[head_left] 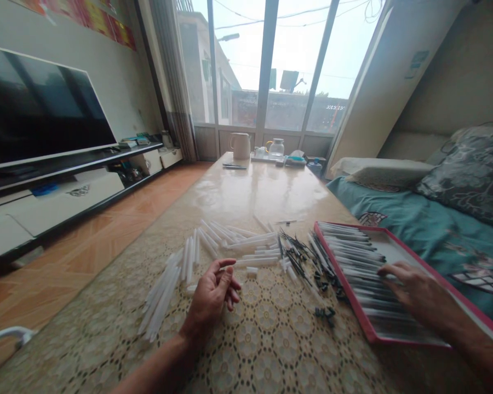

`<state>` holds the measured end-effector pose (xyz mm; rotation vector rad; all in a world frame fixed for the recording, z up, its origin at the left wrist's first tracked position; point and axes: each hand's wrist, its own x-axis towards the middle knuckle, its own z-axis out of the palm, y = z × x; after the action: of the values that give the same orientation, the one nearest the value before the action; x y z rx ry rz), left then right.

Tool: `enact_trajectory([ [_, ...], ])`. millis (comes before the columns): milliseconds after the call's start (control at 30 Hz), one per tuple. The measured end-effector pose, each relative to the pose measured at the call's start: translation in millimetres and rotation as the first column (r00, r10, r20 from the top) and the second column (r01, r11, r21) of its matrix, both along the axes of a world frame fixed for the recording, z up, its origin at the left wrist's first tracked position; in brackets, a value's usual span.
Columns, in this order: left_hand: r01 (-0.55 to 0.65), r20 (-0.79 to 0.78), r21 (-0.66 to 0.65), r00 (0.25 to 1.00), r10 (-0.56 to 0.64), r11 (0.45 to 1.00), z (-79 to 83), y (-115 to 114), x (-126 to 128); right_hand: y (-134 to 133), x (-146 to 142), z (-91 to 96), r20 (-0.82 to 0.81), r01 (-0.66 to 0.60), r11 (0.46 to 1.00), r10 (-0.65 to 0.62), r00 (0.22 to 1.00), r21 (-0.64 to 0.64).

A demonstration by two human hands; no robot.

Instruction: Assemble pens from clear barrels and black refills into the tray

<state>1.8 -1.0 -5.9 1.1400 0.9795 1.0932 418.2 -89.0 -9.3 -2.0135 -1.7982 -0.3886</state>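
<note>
My left hand (pixel 216 287) hovers over the patterned tabletop, fingers loosely bent and apart, with nothing visible in it. Around it lie translucent white plastic tubes (pixel 163 298), some in a slanted pile to the left and more ahead. A small white cylindrical piece (pixel 252 271) is just right of its fingertips. My right hand (pixel 411 287) reaches over a shallow pink-rimmed box (pixel 363 323), its fingers pinched at the dark ends of the slim pen-like tubes (pixel 353 254) lined up inside; whatever is in the fingertips is hidden. Thin black sticks (pixel 298 257) and small dark caps (pixel 324 314) lie left of the box.
The long table (pixel 254 191) carries a beige kettle (pixel 240 146), a glass jug (pixel 276 149) and a tray of small items (pixel 294 160) at its far end. A sofa (pixel 394 202) borders it on the right; a TV cabinet (pixel 94 194) stands left.
</note>
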Motion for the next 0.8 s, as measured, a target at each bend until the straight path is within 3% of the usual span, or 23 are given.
enact_trajectory([
  [100, 0.005, -0.007, 0.003, 1.0, -0.005, 1.0, -1.0, 0.6, 0.1, 3.8, -8.7, 4.5, 0.032, -0.044, 0.997, 0.046, 0.998, -0.056],
  [167, 0.015, -0.017, 0.007, 1.0, -0.015, 1.0, -2.0, 1.1, 0.1, 11.1, -29.1, 13.7, 0.016, -0.048, 0.999, 0.048, 0.999, -0.013],
  [267, 0.04, -0.06, 0.018, 0.997, -0.039, 0.999, -2.7, 0.6, -0.2, 29.3, -81.7, 28.5, -0.142, -0.13, 0.991, 0.131, 0.981, 0.013],
  [400, 0.08, -0.133, 0.009, 0.988, -0.078, 0.997, -2.3, -2.4, -1.2, 57.8, -157.7, 34.2, -0.285, -0.278, 0.952, 0.233, 0.93, -0.128],
  [567, 0.053, -0.137, 0.019, 0.989, -0.05, 0.998, -6.4, -2.7, -1.0, 75.9, -211.4, 25.1, -0.188, -0.258, 0.953, 0.227, 0.956, -0.158],
  [700, 0.033, -0.148, 0.041, 0.989, -0.027, 0.999, -9.7, -0.4, 1.2, 81.2, -234.8, 22.5, -0.149, -0.368, 0.914, 0.345, 0.927, -0.169],
  [800, 0.018, -0.149, 0.05, 0.989, -0.011, 0.999, -8.8, -1.1, 1.9, 88.7, -244.5, 21.1, -0.018, -0.299, 0.93, 0.302, 0.953, -0.212],
])
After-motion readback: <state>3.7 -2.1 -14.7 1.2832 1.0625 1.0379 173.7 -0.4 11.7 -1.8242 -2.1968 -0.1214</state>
